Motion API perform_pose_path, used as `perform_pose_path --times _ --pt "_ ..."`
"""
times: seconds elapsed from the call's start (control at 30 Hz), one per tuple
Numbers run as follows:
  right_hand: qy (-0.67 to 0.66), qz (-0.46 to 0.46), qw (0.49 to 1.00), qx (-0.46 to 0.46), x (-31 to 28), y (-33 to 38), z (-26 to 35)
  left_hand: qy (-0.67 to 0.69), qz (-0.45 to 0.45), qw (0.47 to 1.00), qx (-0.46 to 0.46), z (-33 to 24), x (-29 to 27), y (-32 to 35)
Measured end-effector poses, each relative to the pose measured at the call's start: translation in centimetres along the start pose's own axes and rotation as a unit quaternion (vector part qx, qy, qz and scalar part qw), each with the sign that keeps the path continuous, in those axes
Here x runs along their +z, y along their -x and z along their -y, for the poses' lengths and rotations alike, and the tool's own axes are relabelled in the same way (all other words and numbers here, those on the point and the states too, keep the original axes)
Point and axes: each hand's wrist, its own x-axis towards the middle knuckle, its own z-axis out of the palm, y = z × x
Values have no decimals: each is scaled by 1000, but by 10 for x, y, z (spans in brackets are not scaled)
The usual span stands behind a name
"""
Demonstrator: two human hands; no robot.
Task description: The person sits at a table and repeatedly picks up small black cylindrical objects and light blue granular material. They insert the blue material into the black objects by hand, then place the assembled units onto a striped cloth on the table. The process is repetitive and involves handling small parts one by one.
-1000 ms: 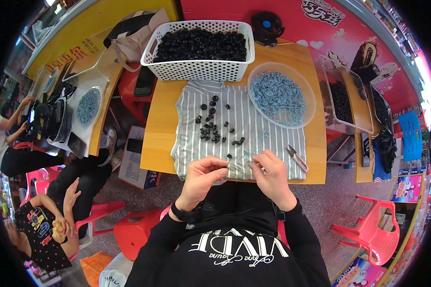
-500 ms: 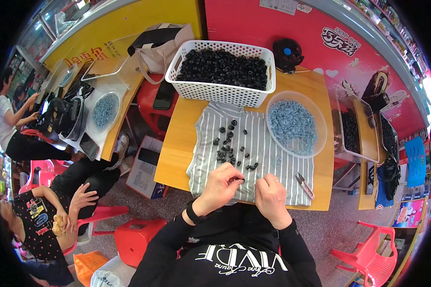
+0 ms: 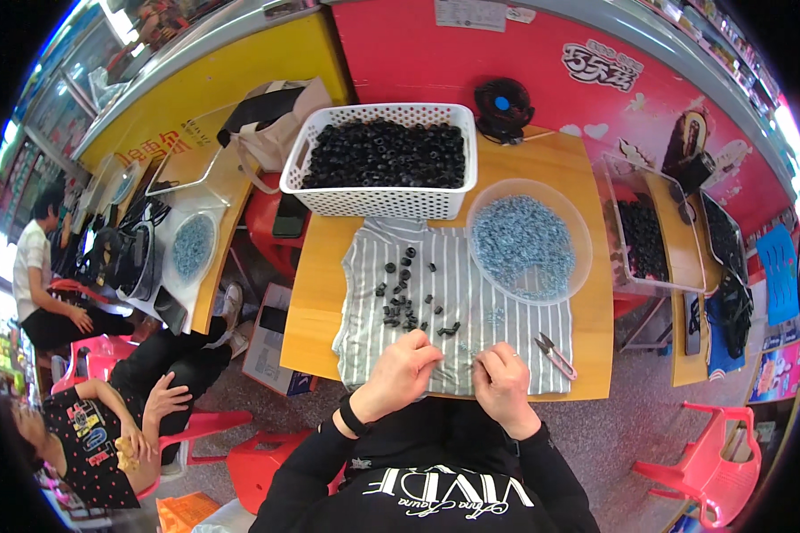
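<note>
Striped cloth (image 3: 458, 302) lies under both curled hands, left hand (image 3: 403, 373) and right hand (image 3: 501, 384), pinching something unseen.

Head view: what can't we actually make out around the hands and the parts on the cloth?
- What the left hand and right hand pinch: hidden by the fingers, head view.
- Shape of the small black parts on the striped cloth: too small.
- Pale blue pieces in the clear bowl: too small to tell apart.
- Depth of the white basket: black parts cover it.
</note>
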Motion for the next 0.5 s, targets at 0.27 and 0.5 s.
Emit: perform_pose_path --times 0.27,0.5 --pt "-38 -13 999 18 -1 3 -6 57 -114 987 -102 -6 -6 -7" --pt "-16 24 999 12 -9 1 -3 477 -117 836 -245 13 -2 13"
